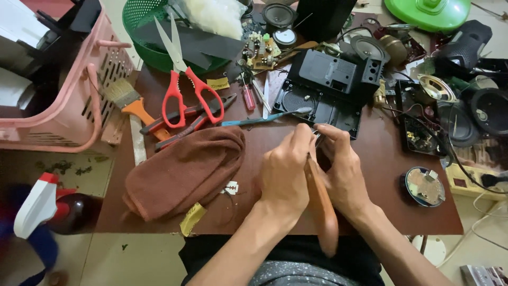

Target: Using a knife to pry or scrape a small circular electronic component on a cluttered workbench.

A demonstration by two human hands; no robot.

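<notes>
My left hand (286,172) and my right hand (343,169) meet over the front middle of the dark red table (381,153). Between them runs a long tool with an orange-brown wooden handle (324,212), its handle pointing back toward my body and its thin metal tip (316,139) at my fingertips. Both hands pinch around the tip end; what small part sits there is hidden by the fingers. Just beyond the hands lies a black plastic casing (328,87).
A brown folded cloth (185,169) lies left of my hands. Red-handled scissors (185,90), pliers, a paintbrush (129,100), screwdrivers and a circuit board (259,50) crowd the back. Speakers and loose parts (460,106) fill the right. A pink basket (69,79) stands left.
</notes>
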